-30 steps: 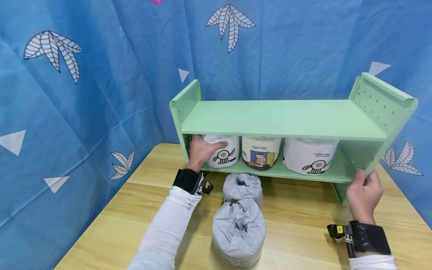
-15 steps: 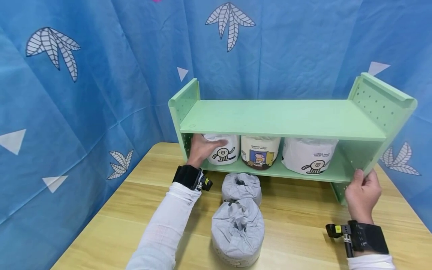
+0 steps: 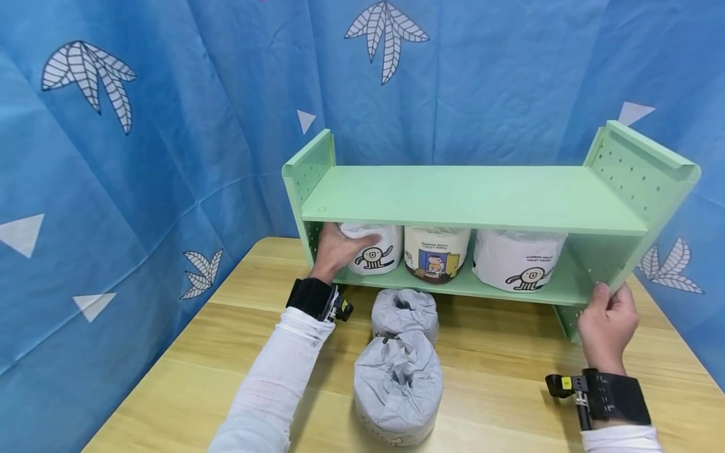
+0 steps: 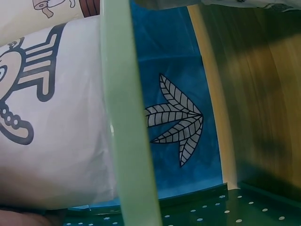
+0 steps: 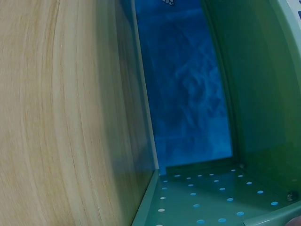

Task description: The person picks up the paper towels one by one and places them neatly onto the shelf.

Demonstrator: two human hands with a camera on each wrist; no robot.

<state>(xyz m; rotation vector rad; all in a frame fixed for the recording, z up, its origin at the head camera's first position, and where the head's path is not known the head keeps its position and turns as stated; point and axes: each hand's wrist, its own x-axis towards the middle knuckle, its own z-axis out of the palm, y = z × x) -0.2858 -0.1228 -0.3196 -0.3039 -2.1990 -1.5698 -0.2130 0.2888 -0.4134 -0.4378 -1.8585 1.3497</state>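
In the middle of the head view, the person's left hand (image 3: 338, 250) is reaching under the upper board of the green shelf (image 3: 470, 198), its fingers curling round the top of the leftmost paper roll (image 3: 374, 250), which is sitting at the left end of the lower shelf. At the lower right, the right hand (image 3: 608, 327) is pinching the front edge of the shelf's right side panel, thumb and fingers closing on it. Two more printed rolls (image 3: 436, 251) are standing beside the held one, and two grey-wrapped rolls (image 3: 399, 384) are lying on the wooden table (image 3: 510, 377) just in front. The held roll is standing very near its neighbour, so a sideways tug could be knocking that one over, and the soft wrapper might be slipping under a loose grip.
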